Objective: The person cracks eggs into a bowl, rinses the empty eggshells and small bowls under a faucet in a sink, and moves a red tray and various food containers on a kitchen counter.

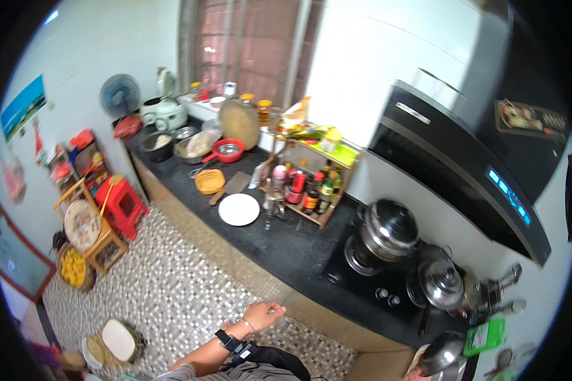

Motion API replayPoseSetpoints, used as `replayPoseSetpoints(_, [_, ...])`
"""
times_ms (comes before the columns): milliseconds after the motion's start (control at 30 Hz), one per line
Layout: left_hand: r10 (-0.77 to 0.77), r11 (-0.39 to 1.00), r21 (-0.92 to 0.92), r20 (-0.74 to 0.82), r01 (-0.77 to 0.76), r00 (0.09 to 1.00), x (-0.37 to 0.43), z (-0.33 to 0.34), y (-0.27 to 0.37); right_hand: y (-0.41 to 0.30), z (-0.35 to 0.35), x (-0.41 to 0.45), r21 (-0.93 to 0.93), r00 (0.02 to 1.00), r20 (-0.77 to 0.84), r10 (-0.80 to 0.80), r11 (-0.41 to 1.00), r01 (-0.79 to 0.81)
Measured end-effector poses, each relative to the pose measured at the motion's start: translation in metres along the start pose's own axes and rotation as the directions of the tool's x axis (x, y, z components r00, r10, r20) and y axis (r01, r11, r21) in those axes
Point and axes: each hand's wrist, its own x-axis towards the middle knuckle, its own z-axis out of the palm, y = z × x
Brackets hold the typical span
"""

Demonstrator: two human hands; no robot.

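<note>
My left hand is over the tiled floor near the front of the counter, its fingers loosely curled with nothing in them. A watch-like band and a bracelet are on that wrist. At the lower right, part of my right hand shows at the edge of a shiny metal bowl, gripping it; most of the hand is cut off. A lidded steel pot and a tall steel steamer pot stand on the black gas hob. A white plate lies on the dark counter beside a cleaver.
A wooden rack holds sauce bottles. Farther left are a yellow basket, a red strainer and a rice cooker. The range hood overhangs the hob. A red stool and a wooden chair stand on the floor.
</note>
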Motion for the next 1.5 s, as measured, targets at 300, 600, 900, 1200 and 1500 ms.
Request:
replayPoseSetpoints(300, [0.099, 0.98, -0.151, -0.193, -0.129, 0.976, 0.051, -0.098, -0.06, 0.049, 0.374, 0.025, -0.383, 0.828, 0.429, 0.361, 0.903, -0.194])
replayPoseSetpoints(600, [0.058, 0.993, -0.084, -0.213, -0.078, 0.975, 0.1, -0.293, -0.206, 0.07, 0.647, -0.012, -0.549, 0.782, 0.463, 0.417, 0.828, -0.117])
replayPoseSetpoints(900, [-0.012, 0.998, -0.066, -0.239, -0.004, 0.971, 0.167, -0.435, -0.304, 0.083, 0.797, -0.014, -0.555, 0.76, 0.536, 0.369, 0.831, -0.012])
replayPoseSetpoints(1200, [-0.034, 0.973, -0.233, -0.13, 0.003, 0.991, 0.227, -0.478, -0.317, 0.09, 0.905, 0.028, -0.489, 0.76, 0.562, 0.326, 0.872, -0.013])
replayPoseSetpoints(1500, [-0.002, 0.982, -0.188, -0.138, -0.024, 0.99, 0.283, -0.546, -0.35, 0.095, 0.993, 0.041, -0.518, 0.785, 0.523, 0.331, 0.855, -0.016])
